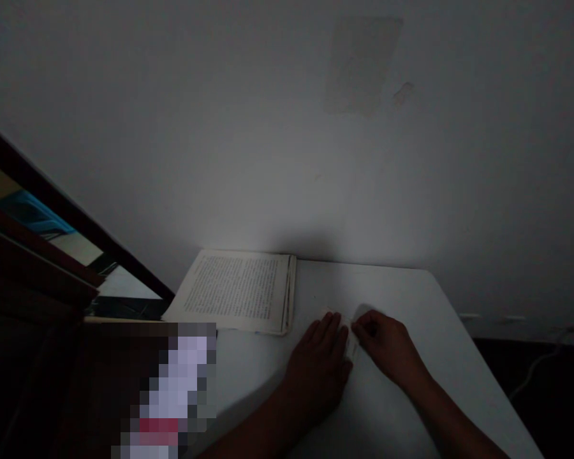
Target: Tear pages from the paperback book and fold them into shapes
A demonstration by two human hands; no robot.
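The left hand [318,366], its grip flat, covers the small paper [353,349] on the worktop [387,290], apparently steadying it, while the right hand [382,339] pinches narrowly at its edge, hold unclear.

On the table [392,287], the book [239,290] lies left of the paper [353,350].

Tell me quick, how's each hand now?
Left hand: open, flat over a small paper slip.
Right hand: fingers curled at its edge; grip cannot be told.
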